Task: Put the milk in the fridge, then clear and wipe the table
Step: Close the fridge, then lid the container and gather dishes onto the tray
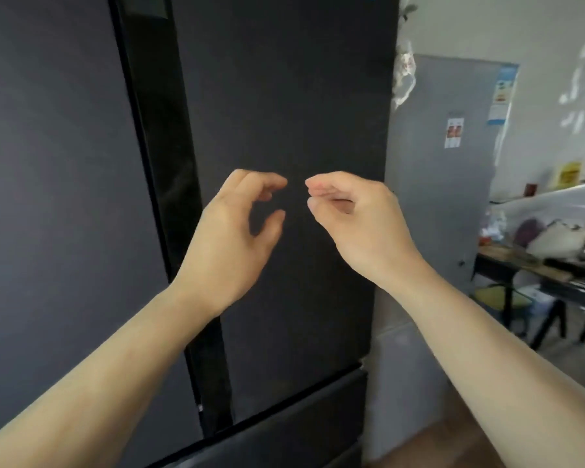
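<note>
Surroundings: a grey fridge with paper labels is standing just right of the dark one, and further right a bench is carrying bags and blurred clutter under a clear plastic sheet.
In the way: the two shut doors of the dark fridge are filling most of the view, directly in front of both hands.
Fridge look: matte charcoal doors, a glossy black strip running down between them, a drawer front showing below.
Milk: not showing anywhere in view.
Left hand: raised before the right door, fingers curled, thumb apart from them, grip loosely spread and holding nothing.
Right hand: just beside the left, fingers bent, grip also spread and empty.
</note>
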A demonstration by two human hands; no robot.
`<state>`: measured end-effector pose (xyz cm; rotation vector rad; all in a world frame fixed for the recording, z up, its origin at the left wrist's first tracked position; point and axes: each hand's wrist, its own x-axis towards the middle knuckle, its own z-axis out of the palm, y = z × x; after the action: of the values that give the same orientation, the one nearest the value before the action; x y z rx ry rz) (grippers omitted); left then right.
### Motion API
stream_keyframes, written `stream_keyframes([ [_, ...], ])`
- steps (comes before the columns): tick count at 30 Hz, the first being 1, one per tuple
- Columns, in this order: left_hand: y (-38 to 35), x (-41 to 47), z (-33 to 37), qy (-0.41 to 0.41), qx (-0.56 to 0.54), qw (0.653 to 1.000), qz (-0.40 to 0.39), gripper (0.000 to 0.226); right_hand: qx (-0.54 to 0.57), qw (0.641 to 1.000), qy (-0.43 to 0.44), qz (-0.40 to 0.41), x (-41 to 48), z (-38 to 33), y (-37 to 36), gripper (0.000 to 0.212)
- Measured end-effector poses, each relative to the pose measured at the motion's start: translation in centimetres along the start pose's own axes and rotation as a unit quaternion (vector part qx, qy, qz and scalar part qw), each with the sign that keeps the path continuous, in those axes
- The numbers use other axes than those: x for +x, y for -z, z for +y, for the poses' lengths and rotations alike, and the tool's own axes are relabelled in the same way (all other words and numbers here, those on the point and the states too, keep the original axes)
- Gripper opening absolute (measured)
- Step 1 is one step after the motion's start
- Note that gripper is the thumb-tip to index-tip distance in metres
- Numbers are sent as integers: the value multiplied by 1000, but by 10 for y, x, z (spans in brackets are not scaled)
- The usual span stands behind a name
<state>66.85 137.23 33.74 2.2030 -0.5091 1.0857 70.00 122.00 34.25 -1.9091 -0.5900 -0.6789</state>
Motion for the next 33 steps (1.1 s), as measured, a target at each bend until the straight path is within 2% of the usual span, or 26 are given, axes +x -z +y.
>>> stream_keyframes([
  [8, -135, 8, 50, -83, -148, 980, -107, 28, -103, 985, -98, 97, -38, 74, 105, 23],
  [13, -223, 31, 92, -146, -213, 955, -148, 28, -150, 967, -138, 155, -44, 116, 175, 25],
  [20, -335, 57, 173, -165, -355, 901, -186, 23, -185, 932, -176, 258, -64, 159, 273, 22],
  [26, -411, 70, 245, -236, -453, 823, -248, 23, -266, 864, -217, 369, -97, 180, 345, 19],
  [33, -486, 74, 311, -332, -572, 683, -310, 25, -367, 736, -278, 497, -123, 188, 382, 22],
])
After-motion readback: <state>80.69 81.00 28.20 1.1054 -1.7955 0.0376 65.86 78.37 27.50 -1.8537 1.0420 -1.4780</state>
